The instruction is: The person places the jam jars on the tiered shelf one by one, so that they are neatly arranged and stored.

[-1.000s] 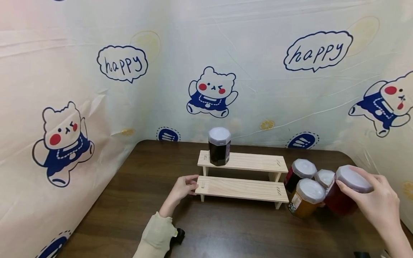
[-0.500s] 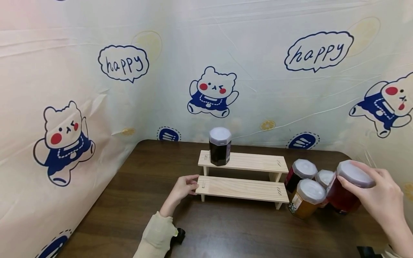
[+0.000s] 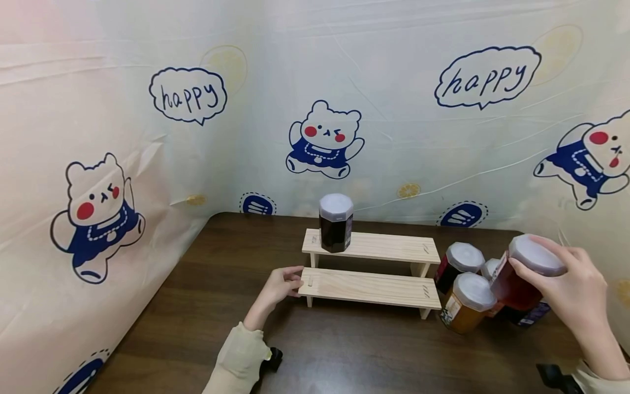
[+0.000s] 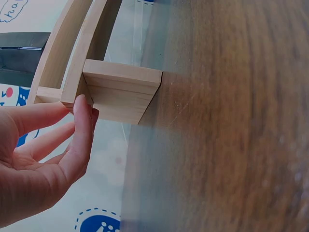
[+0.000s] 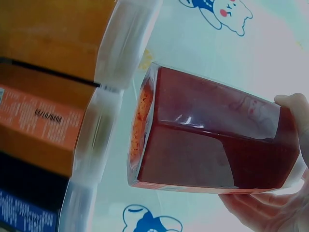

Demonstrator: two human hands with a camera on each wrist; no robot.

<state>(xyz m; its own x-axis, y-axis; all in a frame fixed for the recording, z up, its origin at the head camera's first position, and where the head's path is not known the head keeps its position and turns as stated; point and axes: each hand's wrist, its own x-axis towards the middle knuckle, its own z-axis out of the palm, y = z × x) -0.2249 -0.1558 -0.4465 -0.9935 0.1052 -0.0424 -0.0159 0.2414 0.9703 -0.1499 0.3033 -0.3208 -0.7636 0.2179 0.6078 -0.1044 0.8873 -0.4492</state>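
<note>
My left hand (image 3: 278, 285) pinches the left end of a two-step wooden shelf (image 3: 369, 285) at its lower board; the left wrist view shows thumb and fingertips at the board's corner. At the right, my right hand (image 3: 581, 287) grips a jar of dark red contents (image 5: 207, 130) by its pale lid. That jar is tilted and raised above the neighbouring jars, its underside showing in the right wrist view. A dark jar (image 3: 336, 232) with a pale lid stands on the upper step, toward its left end.
Right of the shelf an amber jar (image 3: 462, 309), a dark red jar (image 3: 449, 268) and a partly hidden jar (image 3: 490, 268) stand close together. Behind the held jar shows another jar with a purple-blue label (image 3: 534, 314). A printed curtain (image 3: 384, 137) surrounds the brown table (image 3: 320, 350).
My right hand has lifted the dark red jar and shifted it slightly left, uncovering a purple-blue-labelled jar behind it. My left hand stays at the shelf's end.
</note>
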